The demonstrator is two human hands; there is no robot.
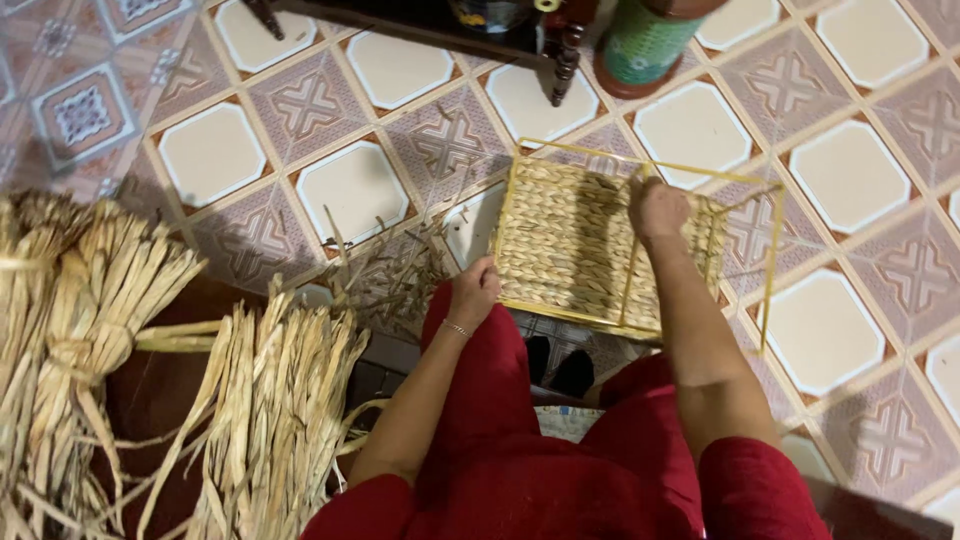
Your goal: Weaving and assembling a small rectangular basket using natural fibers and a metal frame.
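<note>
A yellow wire frame (640,164) with a half-woven straw basket panel (565,240) rests on the tiled floor in front of my knees. My left hand (473,292) grips the frame's near left corner. My right hand (657,208) presses down on the weave at the far right side, fingers curled around a strand or wire. Red trousers cover my legs below.
Bundles of dried straw (100,300) lie at the left, another bundle (270,400) beside my left arm. Loose straw scraps (390,270) litter the floor. A dark wooden furniture leg (565,60) and a green cylindrical container (645,45) stand at the top.
</note>
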